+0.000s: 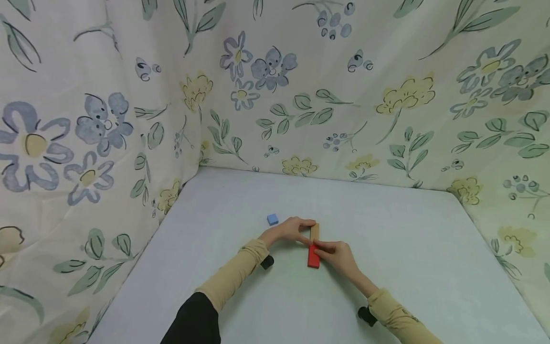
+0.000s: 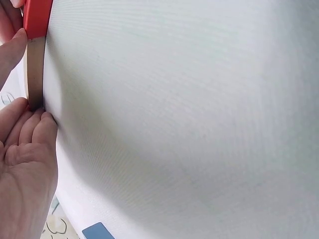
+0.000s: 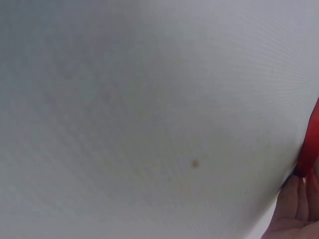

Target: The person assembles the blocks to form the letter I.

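A natural wood block (image 1: pixel 315 231) and a red block (image 1: pixel 313 261) lie end to end on the white table, the red one nearer the person. Their ends meet in the left wrist view, red (image 2: pixel 38 19) against wood (image 2: pixel 35 72). My left hand (image 1: pixel 290 229) spans the wood block, fingertips at its far end and thumb near the joint. From the right, my right hand (image 1: pixel 340 258) pinches the red block near that joint. Only a sliver of red block (image 3: pixel 310 144) and some fingers show in the right wrist view.
A small blue block (image 1: pixel 272 219) sits on the table (image 1: pixel 412 248) just beyond the left wrist. Black devices are strapped under the left wrist (image 1: pixel 267 262) and the right wrist (image 1: pixel 366 316). Floral curtain (image 1: pixel 301 129) hangs along the table's back and sides.
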